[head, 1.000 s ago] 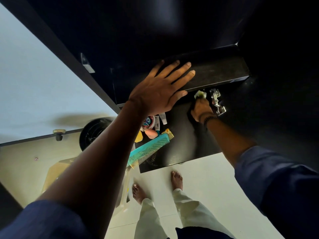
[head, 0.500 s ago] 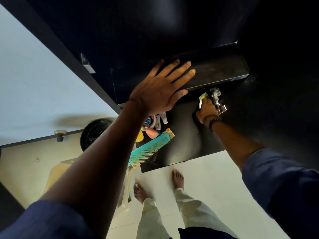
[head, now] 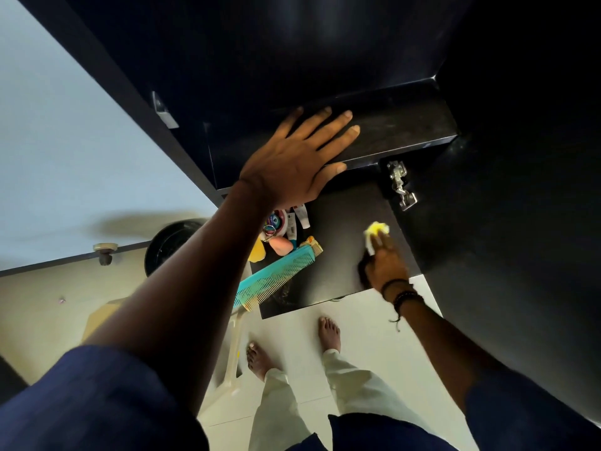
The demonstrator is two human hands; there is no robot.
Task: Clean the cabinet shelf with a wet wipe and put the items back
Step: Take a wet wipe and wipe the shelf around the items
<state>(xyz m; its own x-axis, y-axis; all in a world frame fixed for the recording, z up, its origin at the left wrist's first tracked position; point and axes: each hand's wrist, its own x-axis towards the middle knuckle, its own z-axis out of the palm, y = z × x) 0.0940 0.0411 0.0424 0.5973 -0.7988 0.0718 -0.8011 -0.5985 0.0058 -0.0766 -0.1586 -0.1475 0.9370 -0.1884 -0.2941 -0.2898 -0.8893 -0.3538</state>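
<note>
1. A dark blue sleeve (head: 97,402) covers the upper left arm; the bare forearm reaches up and away from the camera.
2. The left hand (head: 292,161) lies flat on the upper shelf (head: 406,128) of the black cabinet. Its fingers are straight and spread and it holds nothing. The palm sits over the shelf's front edge.
3. A metal hinge (head: 401,185) is fixed to the cabinet's right wall just under that shelf's right end.
4. Lower down, the right hand (head: 385,265), with dark bands (head: 400,294) at the wrist, has its fingers bent over a bunched wet wipe (head: 374,232). It holds the wipe against the right part of the lower shelf (head: 338,242). The yellowish-white wipe sticks out past the fingertips. The hand is slightly blurred.
5. On the left part of the same shelf lies a turquoise comb (head: 276,276), slanting over the front edge. Just behind it sit a pink sponge (head: 282,252), a round jar (head: 276,221) and a white tube (head: 302,216), crowded together and partly hidden by the left forearm.
6. Farthest down, two bare feet (head: 329,332) stand on the pale floor (head: 367,336) in front of the cabinet. A cream plastic stool (head: 234,353) is just to their left and a black bin (head: 172,242) is beyond it.
</note>
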